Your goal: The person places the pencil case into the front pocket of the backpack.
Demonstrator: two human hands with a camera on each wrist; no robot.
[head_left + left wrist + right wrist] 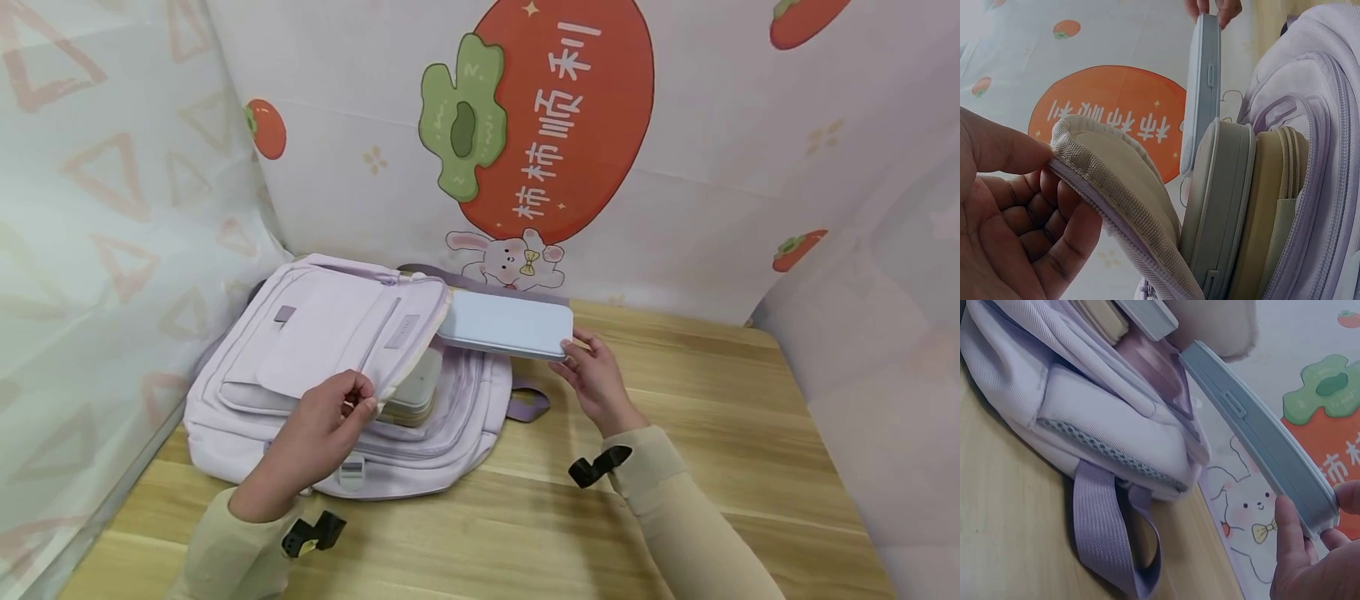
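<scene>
A pale lilac backpack lies on the wooden table with its main zip undone. My left hand pinches the zipped edge of its front flap between thumb and fingers and holds it lifted. My right hand grips one end of a light blue hard pencil case. The case is raised beside the bag's opening, its far end near the flap. In the left wrist view, a grey-green case and a tan zipped case stand side by side inside the bag.
A purple strap loop hangs from the backpack onto the table. Behind stands a white printed backdrop with a red persimmon and a rabbit. Pale sheeting closes off the left side.
</scene>
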